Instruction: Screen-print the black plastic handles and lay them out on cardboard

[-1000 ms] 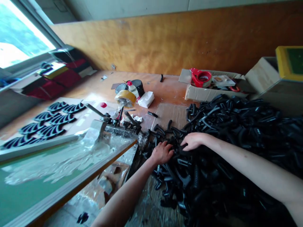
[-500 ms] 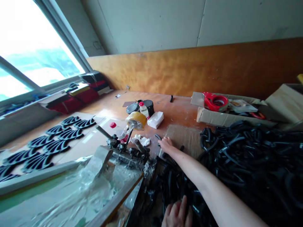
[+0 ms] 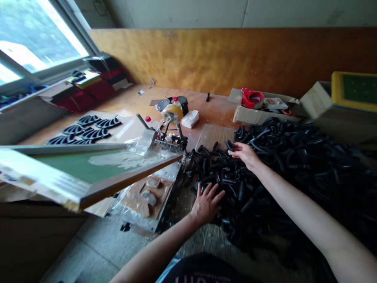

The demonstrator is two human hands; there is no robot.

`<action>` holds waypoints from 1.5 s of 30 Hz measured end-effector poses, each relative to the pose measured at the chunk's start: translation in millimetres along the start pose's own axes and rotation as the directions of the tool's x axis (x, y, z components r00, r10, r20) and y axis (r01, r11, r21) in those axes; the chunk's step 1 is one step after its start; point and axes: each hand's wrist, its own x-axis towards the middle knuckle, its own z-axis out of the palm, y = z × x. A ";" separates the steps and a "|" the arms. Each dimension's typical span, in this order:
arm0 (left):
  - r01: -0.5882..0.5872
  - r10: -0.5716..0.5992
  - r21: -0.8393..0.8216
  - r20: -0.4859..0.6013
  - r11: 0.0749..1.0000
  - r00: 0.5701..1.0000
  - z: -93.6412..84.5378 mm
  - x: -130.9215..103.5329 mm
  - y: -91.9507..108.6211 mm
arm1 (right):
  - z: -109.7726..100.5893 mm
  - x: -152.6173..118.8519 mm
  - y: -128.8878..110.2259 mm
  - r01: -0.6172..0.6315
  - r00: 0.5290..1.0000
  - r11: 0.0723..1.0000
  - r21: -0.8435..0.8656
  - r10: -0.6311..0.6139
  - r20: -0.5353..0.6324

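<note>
The left hand is spread wide on the shiny black plastic pieces; the right hand pinches a short black tube.

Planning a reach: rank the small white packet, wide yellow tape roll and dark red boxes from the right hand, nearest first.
1. Small white packet: beyond the right hand, to its left.
2. Wide yellow tape roll: just left of the packet.
3. Dark red boxes: far left, by the window.

Black parts: glossy, many curved, some ribbed, lying tangled at mixed angles in a loose heap. One short black piece, tilted, is pinched at my right fingers; its lower end is partly obscured.
</note>
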 end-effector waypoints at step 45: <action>-0.272 -0.501 -0.890 -0.435 0.366 0.748 -265.6 -161.0 -313.3 | 368.7 -97.0 3.6 0.297 0.780 0.628 -0.720 -0.594 -0.196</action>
